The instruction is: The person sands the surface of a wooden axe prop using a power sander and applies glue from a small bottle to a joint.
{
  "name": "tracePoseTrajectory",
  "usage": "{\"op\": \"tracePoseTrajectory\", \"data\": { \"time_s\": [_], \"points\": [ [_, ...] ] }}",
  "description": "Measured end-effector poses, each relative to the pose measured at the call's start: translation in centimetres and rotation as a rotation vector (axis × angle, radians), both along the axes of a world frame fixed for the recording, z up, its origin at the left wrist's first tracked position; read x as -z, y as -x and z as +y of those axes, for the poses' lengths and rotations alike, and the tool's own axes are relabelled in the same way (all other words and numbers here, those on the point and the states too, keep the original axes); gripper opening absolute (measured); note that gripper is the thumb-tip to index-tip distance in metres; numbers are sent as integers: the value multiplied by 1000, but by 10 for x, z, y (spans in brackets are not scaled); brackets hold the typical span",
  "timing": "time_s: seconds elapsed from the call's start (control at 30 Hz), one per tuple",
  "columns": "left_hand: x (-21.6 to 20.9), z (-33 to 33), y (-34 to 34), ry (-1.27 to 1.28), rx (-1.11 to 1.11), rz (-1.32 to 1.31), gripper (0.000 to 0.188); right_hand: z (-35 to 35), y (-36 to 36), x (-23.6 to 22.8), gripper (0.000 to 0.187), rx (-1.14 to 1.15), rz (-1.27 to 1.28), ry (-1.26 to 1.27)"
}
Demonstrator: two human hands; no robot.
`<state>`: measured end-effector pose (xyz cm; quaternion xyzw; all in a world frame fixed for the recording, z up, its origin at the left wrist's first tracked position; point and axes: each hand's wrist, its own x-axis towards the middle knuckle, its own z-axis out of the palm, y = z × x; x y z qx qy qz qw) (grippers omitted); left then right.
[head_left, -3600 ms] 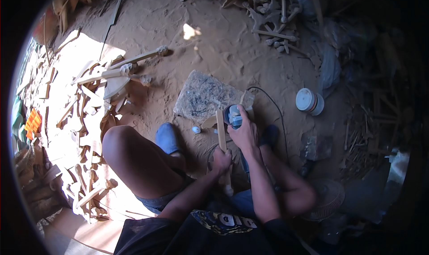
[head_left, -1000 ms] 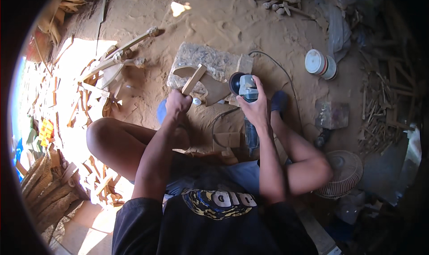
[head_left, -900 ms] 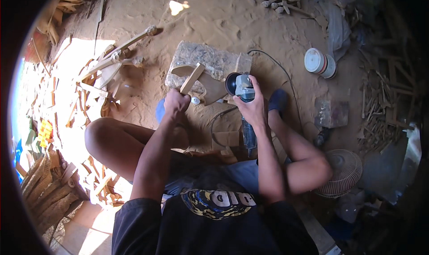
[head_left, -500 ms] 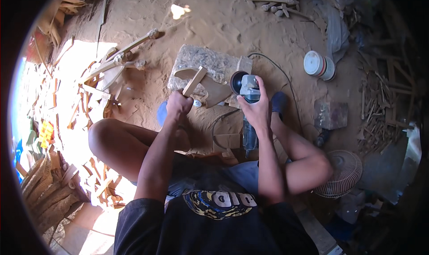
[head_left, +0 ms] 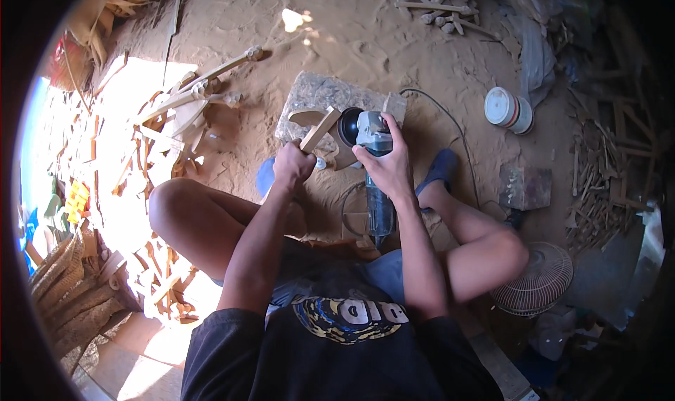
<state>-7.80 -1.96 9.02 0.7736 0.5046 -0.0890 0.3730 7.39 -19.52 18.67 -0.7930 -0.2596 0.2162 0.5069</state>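
My left hand [head_left: 294,163] is closed around the lower end of a pale flat strip [head_left: 322,128], which points up and to the right. My right hand [head_left: 390,163] grips the head of an angle grinder [head_left: 380,207], whose body hangs down toward my lap. The grinder's dark round disc [head_left: 349,125] meets or nearly meets the strip's right edge; whether they touch I cannot tell. Beneath both lies a rough, mottled block [head_left: 320,91] on the sand, with a pale curved piece [head_left: 304,117] on it, partly hidden by the strip.
A cord [head_left: 450,116] curves across the sand on the right. Farther right stand a white bucket [head_left: 499,107], a square block [head_left: 527,186] and a round fan [head_left: 536,278]. Long bone-like pieces [head_left: 211,84] lie at the left, with scraps heaped along both sides. My legs flank the work.
The grinder has moved left, bringing its disc from apart to right beside the strip. My left hand and the strip appear slightly farther right, as the whole view has shifted a little.
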Motion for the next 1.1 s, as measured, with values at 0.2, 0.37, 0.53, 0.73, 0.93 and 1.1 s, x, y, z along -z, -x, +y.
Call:
{"op": "tracePoseTrajectory", "data": {
  "time_s": [0.2,0.37,0.53,0.73,0.93,1.1],
  "points": [
    [0,-2,0,-37,15,-25,40,-2,-4,11,84,-7,-91,22],
    [0,-3,1,-29,7,-17,38,-11,-3,11,84,50,61,59],
    [0,-1,-1,-15,-4,-4,40,-14,4,18,84,47,-1,49],
    [3,-2,2,-51,21,-27,42,-24,8,12,85,19,-42,167],
    [3,-3,2,-32,5,-11,43,-22,6,0,86,29,-134,545],
    [1,-3,-2,-38,-7,-22,43,-23,2,12,88,107,-89,171]
  ]
}}
